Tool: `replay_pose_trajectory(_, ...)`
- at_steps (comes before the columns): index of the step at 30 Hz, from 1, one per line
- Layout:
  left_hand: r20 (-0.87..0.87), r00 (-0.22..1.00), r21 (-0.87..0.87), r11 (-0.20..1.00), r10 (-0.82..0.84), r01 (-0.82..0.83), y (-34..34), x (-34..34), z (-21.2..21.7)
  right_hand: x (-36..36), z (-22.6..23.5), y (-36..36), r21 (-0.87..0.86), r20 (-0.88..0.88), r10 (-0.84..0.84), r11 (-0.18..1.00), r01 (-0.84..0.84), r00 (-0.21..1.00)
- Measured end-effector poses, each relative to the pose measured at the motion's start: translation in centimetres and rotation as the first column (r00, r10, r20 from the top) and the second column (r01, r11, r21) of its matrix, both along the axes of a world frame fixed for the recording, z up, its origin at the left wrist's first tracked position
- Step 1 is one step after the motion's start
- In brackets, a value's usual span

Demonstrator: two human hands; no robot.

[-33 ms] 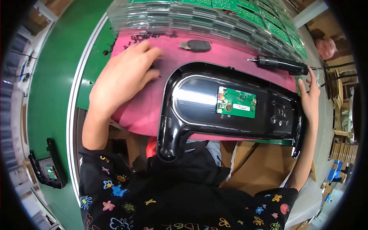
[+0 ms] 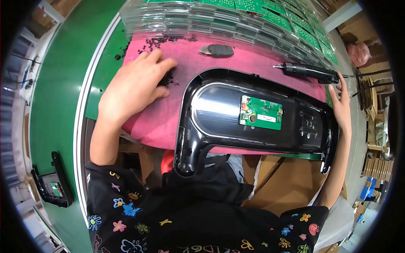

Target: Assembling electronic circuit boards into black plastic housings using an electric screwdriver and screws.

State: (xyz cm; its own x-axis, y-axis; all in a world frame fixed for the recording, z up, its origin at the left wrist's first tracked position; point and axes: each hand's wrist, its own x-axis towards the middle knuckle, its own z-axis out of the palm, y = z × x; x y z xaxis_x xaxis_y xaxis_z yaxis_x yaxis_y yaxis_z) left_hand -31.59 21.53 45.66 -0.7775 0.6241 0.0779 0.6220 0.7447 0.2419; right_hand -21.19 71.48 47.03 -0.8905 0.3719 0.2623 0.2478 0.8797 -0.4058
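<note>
A glossy black plastic housing lies across a pink cloth, its hollow side up. Inside it sits a green circuit board with a white label. My left hand is over the cloth left of the housing, fingers apart and slightly blurred. Beneath those fingers is a pile of small black screws, partly hidden. At the housing's right end is my right hand, fingers stretched out, one fingertip at the back end of a black electric screwdriver. The screwdriver lies on the cloth, its bit pointing left.
Clear plastic trays of green circuit boards are stacked along the back. A grey-handled utility knife lies before them, near more scattered black screws. A second black housing rests on the green surface at left. A cable runs off at right.
My left hand's fingers have shifted slightly, and the screw pile under them now shows. My right hand and the housing have hardly moved.
</note>
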Motion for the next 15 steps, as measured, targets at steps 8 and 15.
replay_pose_trajectory(8, -0.112, 0.994, 0.091, 0.996, -0.005, 0.016, -0.3, -1.0, -2.8, -6.3, -2.1, -4.8, -0.467, -0.646, -0.143, 0.851, -0.241, 0.749)
replay_pose_trajectory(15, -0.089, 0.996, 0.165, 0.986, -0.025, 0.039, 0.6, -3.0, -2.6, -7.8, -0.4, -11.1, -0.797, -0.590, 0.065, 0.109, -0.593, 0.805)
